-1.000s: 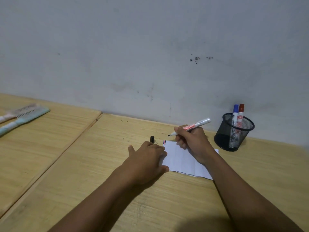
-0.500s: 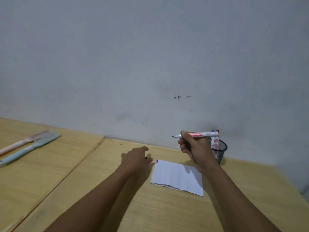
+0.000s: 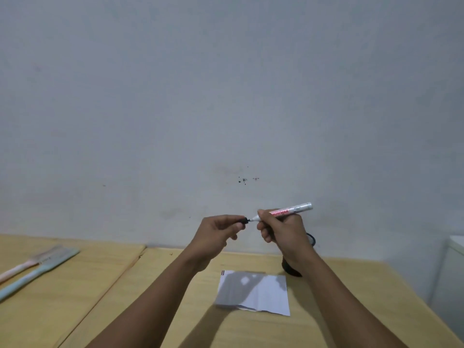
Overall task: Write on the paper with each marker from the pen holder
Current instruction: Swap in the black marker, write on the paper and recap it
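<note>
Both hands are raised above the wooden table [image 3: 150, 310], in front of the wall. My right hand [image 3: 281, 229] grips a white marker [image 3: 291, 210] with a red label, its black tip pointing left. My left hand [image 3: 216, 234] pinches the small black cap [image 3: 243, 220], whose mouth meets the marker's tip. The white paper [image 3: 258, 293] lies flat on the table below the hands, partly in their shadow. The black mesh pen holder [image 3: 291, 271] stands behind my right wrist and is mostly hidden; the markers in it cannot be seen.
Two long brushes, one pink [image 3: 22, 267] and one pale blue [image 3: 37, 273], lie on the adjoining table at the far left. A seam [image 3: 120, 280] runs between the two tabletops. A white object [image 3: 454, 262] stands off the table's right edge.
My left hand left the paper, picked the black cap off the table and lifted it to the marker's tip. My right hand rose with the marker. The camera tilted upward.
</note>
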Motion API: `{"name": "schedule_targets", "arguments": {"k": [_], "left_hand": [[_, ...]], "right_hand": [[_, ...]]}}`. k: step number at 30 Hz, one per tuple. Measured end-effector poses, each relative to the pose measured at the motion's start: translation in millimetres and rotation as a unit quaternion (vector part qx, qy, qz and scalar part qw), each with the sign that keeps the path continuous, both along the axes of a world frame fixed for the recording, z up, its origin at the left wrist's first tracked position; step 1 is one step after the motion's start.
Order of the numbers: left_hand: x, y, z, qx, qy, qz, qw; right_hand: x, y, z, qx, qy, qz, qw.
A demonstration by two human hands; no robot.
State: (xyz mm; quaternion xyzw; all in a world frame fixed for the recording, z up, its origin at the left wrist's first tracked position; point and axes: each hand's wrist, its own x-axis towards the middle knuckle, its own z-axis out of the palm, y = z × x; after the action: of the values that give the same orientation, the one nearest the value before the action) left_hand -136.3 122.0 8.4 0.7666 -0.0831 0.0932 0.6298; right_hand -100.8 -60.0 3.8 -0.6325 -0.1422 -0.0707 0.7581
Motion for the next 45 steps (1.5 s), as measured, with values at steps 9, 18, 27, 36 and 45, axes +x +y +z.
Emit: {"name": "schedule_targets", "arguments": {"k": [9, 18, 27, 36, 45], "left_hand": [[-4.1, -26.7, 17.7, 0.041, -0.082, -0.021, 0.996], [5.8, -51.5, 7.4, 0.263, -0.307, 0.172, 0.898], [30.8, -67.7, 15.3, 0.317, -0.329, 0.172, 0.873], [72.9, -90.6, -16.1, 0.454, -0.170, 0.046, 0.873], [95.3, -115.5, -51.3, 0.548, -0.031, -0.064, 0.833]], "right_hand": [[-15.0, -24.1, 25.7, -0.102, -0.038, 0.015, 0.994], [-10.4, -22.6, 20.9, -0.072, 0.049, -0.076, 0.993], [20.5, -50.5, 0.0, -0.441, -0.265, -0.283, 0.810], [61.8, -87.2, -7.1, -0.275, -0.132, -0.258, 0.917], [92.0, -106.8, -42.7, -0.378, -0.065, -0.252, 0.889]]}}
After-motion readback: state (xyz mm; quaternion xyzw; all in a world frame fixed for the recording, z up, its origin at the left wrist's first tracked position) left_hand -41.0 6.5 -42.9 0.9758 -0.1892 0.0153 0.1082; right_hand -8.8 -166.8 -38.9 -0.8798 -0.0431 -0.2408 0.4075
